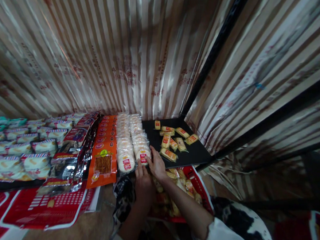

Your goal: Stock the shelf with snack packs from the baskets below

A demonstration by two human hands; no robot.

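Two rows of round white rice crackers in clear wrappers (125, 151) run back across the black shelf (194, 157). At the front of the right-hand row is a rice cracker packet (142, 153) with a red and yellow label. My left hand (144, 181) touches its lower front edge with fingers stretched out. My right hand (157, 164) is at the packet's right edge, thumb in front and fingers along the side. Small yellow wrapped snack bars (174, 142) lie scattered to the right. Below my forearms, a red basket (208, 200) holds more yellow packs.
Left of the crackers stand orange snack bags (102, 153), dark shiny bags (74, 148) and several stacked white packs (34, 163). Another red basket (70, 208) sits below the shelf at left. A dark metal frame bar (216, 63) and striped sheeting (116, 50) enclose the shelf.
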